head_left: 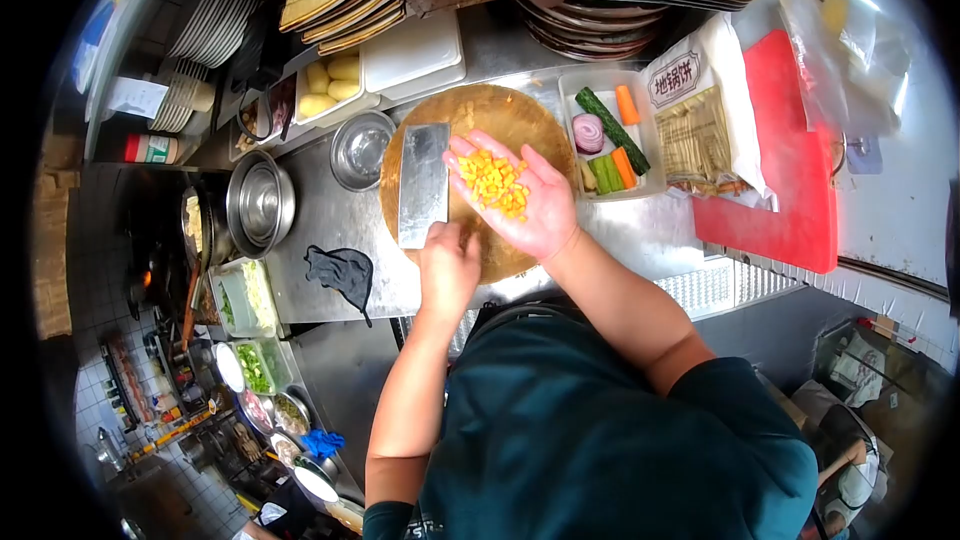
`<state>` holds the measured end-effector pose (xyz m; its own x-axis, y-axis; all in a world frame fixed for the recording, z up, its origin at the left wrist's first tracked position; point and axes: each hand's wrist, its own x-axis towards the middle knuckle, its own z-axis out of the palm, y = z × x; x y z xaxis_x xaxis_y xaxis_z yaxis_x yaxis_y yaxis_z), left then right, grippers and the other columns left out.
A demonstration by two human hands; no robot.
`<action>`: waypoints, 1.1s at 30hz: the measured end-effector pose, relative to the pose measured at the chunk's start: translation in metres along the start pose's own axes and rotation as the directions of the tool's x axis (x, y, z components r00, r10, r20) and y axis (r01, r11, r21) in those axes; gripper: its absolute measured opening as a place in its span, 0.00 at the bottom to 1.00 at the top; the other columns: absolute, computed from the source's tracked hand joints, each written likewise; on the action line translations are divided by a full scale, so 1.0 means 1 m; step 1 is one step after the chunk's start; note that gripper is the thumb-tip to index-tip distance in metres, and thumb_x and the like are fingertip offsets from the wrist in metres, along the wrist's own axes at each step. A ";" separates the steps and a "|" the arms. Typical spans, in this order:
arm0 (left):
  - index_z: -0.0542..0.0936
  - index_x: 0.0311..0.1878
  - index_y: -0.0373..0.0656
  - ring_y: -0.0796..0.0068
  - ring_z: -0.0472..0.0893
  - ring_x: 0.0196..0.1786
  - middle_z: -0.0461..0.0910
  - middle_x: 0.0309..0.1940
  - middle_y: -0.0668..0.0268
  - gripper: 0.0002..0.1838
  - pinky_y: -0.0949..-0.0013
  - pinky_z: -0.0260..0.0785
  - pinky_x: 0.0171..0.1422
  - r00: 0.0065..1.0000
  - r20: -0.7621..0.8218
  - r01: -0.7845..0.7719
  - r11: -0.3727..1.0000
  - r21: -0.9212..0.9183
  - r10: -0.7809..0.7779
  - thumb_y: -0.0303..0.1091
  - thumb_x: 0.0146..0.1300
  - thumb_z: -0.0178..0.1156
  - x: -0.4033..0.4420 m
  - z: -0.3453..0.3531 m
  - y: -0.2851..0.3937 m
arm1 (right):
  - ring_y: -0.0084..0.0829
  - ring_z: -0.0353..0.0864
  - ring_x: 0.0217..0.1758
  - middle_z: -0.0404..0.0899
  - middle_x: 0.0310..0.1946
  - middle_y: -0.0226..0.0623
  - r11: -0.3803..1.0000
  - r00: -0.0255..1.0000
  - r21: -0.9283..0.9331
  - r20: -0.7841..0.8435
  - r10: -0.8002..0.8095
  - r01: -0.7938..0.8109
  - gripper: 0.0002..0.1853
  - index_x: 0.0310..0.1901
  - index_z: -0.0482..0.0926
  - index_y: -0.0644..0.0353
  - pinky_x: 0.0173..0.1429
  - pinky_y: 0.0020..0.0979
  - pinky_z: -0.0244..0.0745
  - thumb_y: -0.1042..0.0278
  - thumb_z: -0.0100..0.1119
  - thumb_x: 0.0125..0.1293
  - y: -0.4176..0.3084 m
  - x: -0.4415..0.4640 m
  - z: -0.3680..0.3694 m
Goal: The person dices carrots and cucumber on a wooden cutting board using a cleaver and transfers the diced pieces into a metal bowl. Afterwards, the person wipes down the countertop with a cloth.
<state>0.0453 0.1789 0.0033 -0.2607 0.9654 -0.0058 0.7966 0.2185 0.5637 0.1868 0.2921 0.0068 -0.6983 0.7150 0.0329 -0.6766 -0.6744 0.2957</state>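
Observation:
A wide-bladed cleaver (424, 185) lies over the left part of the round wooden chopping board (490, 105). My left hand (450, 265) is closed around its handle at the near end of the blade, hiding most of the handle. Palm up above the board, my right hand (545, 205) has its fingers extended and slightly cupped. It carries a small heap of diced carrot (493, 183), orange-yellow cubes spread over palm and fingers. Just right of the board stands a clear tray (648, 180) with cucumber (612, 130), carrot pieces (627, 105) and a cut red onion (588, 133).
Left of the board sit a metal bowl (362, 150), larger nested bowls (260, 202) and a crumpled black cloth (340, 275). A tub of peeled potatoes (330, 85) stands behind. At right are a printed packet (695, 130) and a red board (775, 160). Stacked plates (590, 30) line the back.

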 end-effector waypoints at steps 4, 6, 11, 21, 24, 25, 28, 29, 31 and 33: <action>0.83 0.47 0.32 0.36 0.84 0.48 0.80 0.49 0.40 0.08 0.43 0.79 0.56 0.997 0.068 0.013 0.993 0.119 -0.021 0.27 0.70 0.62 0.003 0.041 -0.024 | 0.53 0.46 0.91 0.48 0.88 0.56 0.998 1.000 -0.066 0.025 -0.003 0.005 0.38 0.85 0.50 0.68 0.93 0.52 0.41 0.52 0.43 0.84 -0.002 0.000 0.005; 0.83 0.47 0.32 0.37 0.84 0.49 0.81 0.49 0.40 0.09 0.43 0.79 0.57 0.998 0.059 0.004 0.990 0.140 -0.013 0.27 0.71 0.59 0.006 0.052 -0.033 | 0.53 0.44 0.92 0.47 0.88 0.57 0.995 0.999 -0.100 0.034 -0.005 0.008 0.40 0.85 0.50 0.69 0.93 0.52 0.40 0.52 0.47 0.83 -0.004 -0.001 0.007; 0.84 0.43 0.33 0.39 0.85 0.44 0.84 0.42 0.44 0.06 0.44 0.80 0.52 0.999 0.016 -0.043 0.991 0.125 0.041 0.26 0.67 0.64 0.012 0.067 -0.050 | 0.54 0.44 0.92 0.47 0.87 0.59 0.994 0.999 -0.107 0.044 -0.019 0.024 0.41 0.85 0.51 0.70 0.93 0.52 0.39 0.52 0.49 0.81 -0.010 -0.003 0.008; 0.84 0.35 0.35 0.46 0.86 0.36 0.85 0.32 0.48 0.05 0.50 0.79 0.46 0.996 -0.059 0.067 0.997 -0.041 -0.069 0.25 0.61 0.69 0.023 0.036 -0.026 | 0.50 0.45 0.92 0.48 0.87 0.59 0.998 0.999 -0.064 0.045 -0.021 0.024 0.40 0.84 0.51 0.71 0.93 0.51 0.39 0.52 0.45 0.83 -0.022 -0.002 0.005; 0.84 0.39 0.34 0.46 0.86 0.38 0.85 0.36 0.47 0.05 0.50 0.80 0.48 0.998 -0.040 -0.038 0.999 0.036 0.039 0.24 0.61 0.68 0.023 0.051 -0.043 | 0.50 0.45 0.92 0.48 0.87 0.59 0.998 0.998 -0.060 0.058 -0.013 0.017 0.39 0.84 0.51 0.71 0.93 0.51 0.39 0.52 0.44 0.83 -0.023 0.002 0.000; 0.84 0.41 0.34 0.45 0.86 0.39 0.85 0.36 0.47 0.06 0.50 0.80 0.48 0.998 -0.029 -0.058 0.997 0.043 0.059 0.23 0.61 0.68 0.022 0.056 -0.047 | 0.50 0.45 0.92 0.48 0.87 0.59 0.998 0.998 -0.057 0.061 -0.011 0.015 0.39 0.84 0.50 0.71 0.93 0.51 0.39 0.52 0.44 0.83 -0.023 0.002 0.001; 0.85 0.44 0.35 0.44 0.86 0.41 0.85 0.38 0.46 0.08 0.49 0.80 0.49 0.999 0.005 -0.040 0.996 0.080 0.040 0.22 0.61 0.67 0.020 0.060 -0.048 | 0.50 0.45 0.92 0.47 0.87 0.58 0.998 0.998 -0.062 0.055 -0.010 0.013 0.40 0.85 0.50 0.71 0.93 0.51 0.39 0.53 0.44 0.83 -0.023 0.002 0.003; 0.85 0.44 0.35 0.44 0.86 0.41 0.85 0.37 0.46 0.08 0.49 0.80 0.49 0.999 0.018 -0.033 0.996 0.088 0.031 0.22 0.61 0.67 0.020 0.061 -0.046 | 0.50 0.45 0.92 0.47 0.88 0.58 0.998 0.999 -0.067 0.050 -0.008 0.011 0.40 0.85 0.50 0.71 0.93 0.51 0.39 0.52 0.44 0.83 -0.024 0.001 0.003; 0.84 0.43 0.35 0.43 0.86 0.42 0.84 0.38 0.46 0.07 0.48 0.80 0.50 0.991 0.038 -0.129 0.979 0.157 0.125 0.22 0.61 0.66 0.018 0.066 -0.049 | 0.50 0.47 0.91 0.50 0.87 0.58 0.999 0.999 -0.048 0.047 -0.010 0.013 0.38 0.84 0.51 0.71 0.93 0.51 0.41 0.52 0.42 0.83 -0.025 0.001 0.001; 0.84 0.43 0.35 0.42 0.86 0.42 0.84 0.38 0.45 0.07 0.47 0.80 0.50 0.987 0.050 -0.158 0.969 0.190 0.151 0.22 0.62 0.65 0.018 0.067 -0.049 | 0.50 0.49 0.91 0.51 0.87 0.59 0.999 0.999 -0.032 0.048 -0.006 0.008 0.38 0.84 0.52 0.72 0.92 0.51 0.43 0.53 0.40 0.84 -0.025 0.001 0.001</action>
<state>0.0386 0.1950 -0.0797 -0.1101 0.9932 0.0383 0.9166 0.0865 0.3904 0.2027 0.3097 0.0002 -0.6821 0.7272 0.0769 -0.6892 -0.6744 0.2648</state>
